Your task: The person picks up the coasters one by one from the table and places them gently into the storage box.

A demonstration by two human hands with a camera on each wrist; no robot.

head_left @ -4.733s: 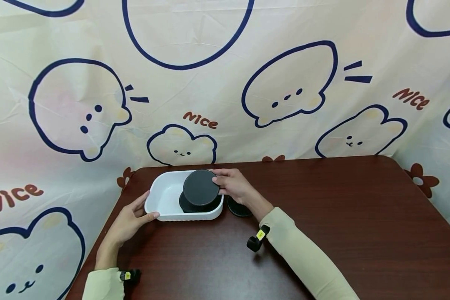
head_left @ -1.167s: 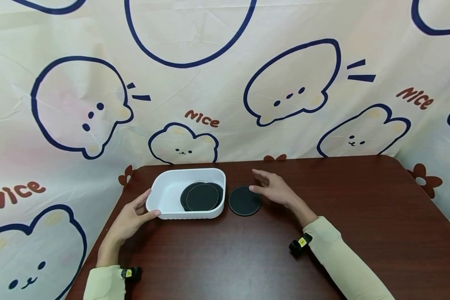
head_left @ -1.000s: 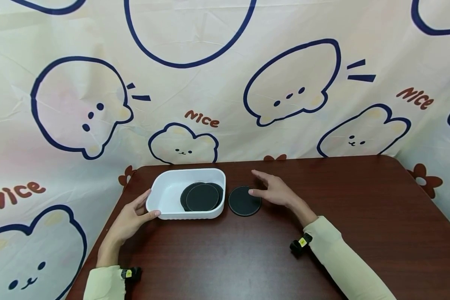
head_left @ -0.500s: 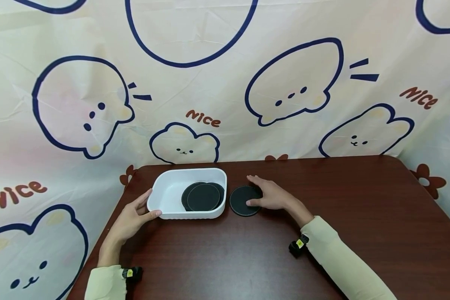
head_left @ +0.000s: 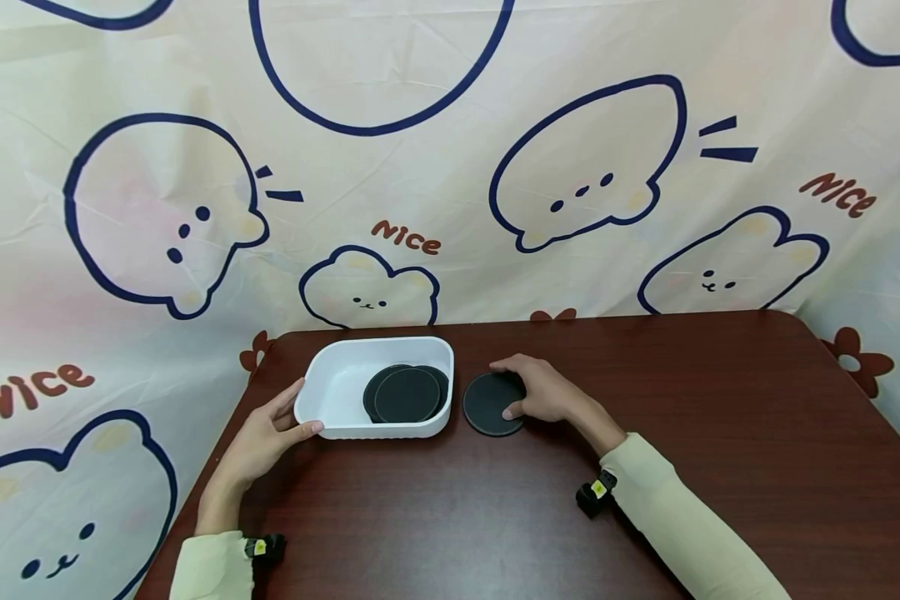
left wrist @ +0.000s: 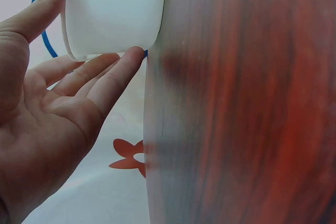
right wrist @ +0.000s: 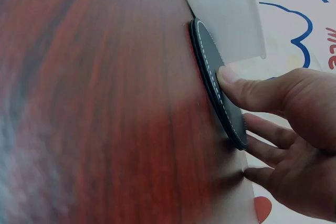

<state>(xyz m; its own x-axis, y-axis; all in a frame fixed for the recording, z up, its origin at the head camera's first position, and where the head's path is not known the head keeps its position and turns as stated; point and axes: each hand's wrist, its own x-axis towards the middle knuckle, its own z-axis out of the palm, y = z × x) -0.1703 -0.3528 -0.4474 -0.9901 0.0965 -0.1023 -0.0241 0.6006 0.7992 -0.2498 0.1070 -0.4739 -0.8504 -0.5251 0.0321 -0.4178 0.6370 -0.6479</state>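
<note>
A white oblong plastic tray stands at the back left of the table. My left hand holds its left end, thumb at the front rim and fingers around the far side; in the left wrist view the fingertips touch its wall. Inside, at the right end, several round black coasters overlap. Just right of the tray is another round black coaster with pale stitching round its edge. My right hand grips this coaster, the thumb on top and the fingers along its far edge.
The dark brown wooden table ends close behind the tray. A pale cloth with cartoon bears hangs behind and at both sides. A black wrist camera sits at the right cuff.
A coaster carried earlier by my right hand now lies in the tray. That hand moved right, then came down onto the coaster beside the tray. My left hand keeps its hold.
</note>
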